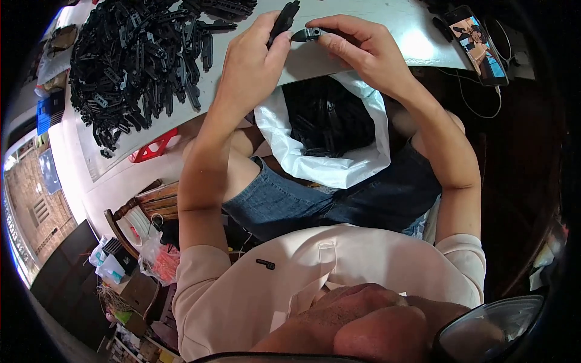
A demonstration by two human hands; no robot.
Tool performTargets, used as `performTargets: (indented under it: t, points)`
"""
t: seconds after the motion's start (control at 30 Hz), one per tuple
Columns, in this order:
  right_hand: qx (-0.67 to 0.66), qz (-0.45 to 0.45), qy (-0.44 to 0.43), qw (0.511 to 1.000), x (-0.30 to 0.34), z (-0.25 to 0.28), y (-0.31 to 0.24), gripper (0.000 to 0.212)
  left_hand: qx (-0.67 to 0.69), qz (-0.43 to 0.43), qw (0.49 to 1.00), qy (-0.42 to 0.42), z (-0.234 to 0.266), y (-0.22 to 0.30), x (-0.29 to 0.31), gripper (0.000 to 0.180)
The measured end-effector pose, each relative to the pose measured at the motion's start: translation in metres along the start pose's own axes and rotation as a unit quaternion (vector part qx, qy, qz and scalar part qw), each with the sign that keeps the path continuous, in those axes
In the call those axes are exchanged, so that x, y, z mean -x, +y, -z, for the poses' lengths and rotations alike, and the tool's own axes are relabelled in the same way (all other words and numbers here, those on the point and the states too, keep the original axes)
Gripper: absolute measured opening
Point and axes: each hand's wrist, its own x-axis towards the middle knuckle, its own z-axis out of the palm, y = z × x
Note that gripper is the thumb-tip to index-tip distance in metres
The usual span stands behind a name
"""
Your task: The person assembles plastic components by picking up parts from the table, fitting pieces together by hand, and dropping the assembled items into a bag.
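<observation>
Over the table's near edge, my left hand (251, 66) is closed on a long black plastic part (285, 21), which tilts up between thumb and fingers. Close to its right, my right hand (372, 54) pinches a small dark part with a greyish block-like end (312, 34) between thumb and forefinger. The pointed tip of that small part reaches toward the left thumb; whether it touches I cannot tell. Below both hands, an open white sack (357, 172) with a rolled-down rim sits between my legs, holding many black parts (327, 121).
A big heap of black plastic parts (139, 66) covers the left of the white table (430, 36). At the right edge lies a phone (475, 45) with a white cable (493, 112). A red plastic object (154, 147) is under the table; a small black piece (265, 264) rests on my shirt.
</observation>
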Motion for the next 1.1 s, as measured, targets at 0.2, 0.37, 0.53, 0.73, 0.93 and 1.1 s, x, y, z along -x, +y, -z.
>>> performTargets:
  t: [0.2, 0.37, 0.53, 0.73, 0.93, 1.1]
  points:
    - [-0.057, -0.070, -0.008, 0.996, 0.001, 0.000, -0.004, 0.028, 0.070, -0.019, 0.997, -0.018, -0.001, 0.001, -0.001, 0.040]
    - [-0.071, -0.038, -0.003, 0.997, 0.005, -0.005, -0.002, 0.021, 0.025, -0.036, 0.998, -0.050, 0.000, 0.011, 0.003, 0.044]
    - [-0.018, 0.003, 0.014, 1.000, 0.005, -0.005, 0.004, 0.021, -0.019, -0.109, 0.993, -0.046, 0.000, 0.005, 0.003, 0.043]
    - [0.026, -0.001, 0.009, 1.000, 0.004, -0.003, -0.004, 0.032, -0.018, -0.098, 0.991, -0.093, 0.012, 0.003, 0.002, 0.034]
    - [0.011, -0.017, -0.058, 0.998, 0.004, 0.005, -0.003, 0.039, -0.002, -0.141, 0.982, -0.125, 0.012, 0.001, -0.001, 0.029]
    - [0.031, -0.040, -0.083, 0.995, 0.004, 0.012, -0.001, 0.033, -0.010, -0.129, 0.982, -0.139, 0.017, -0.001, -0.001, 0.034]
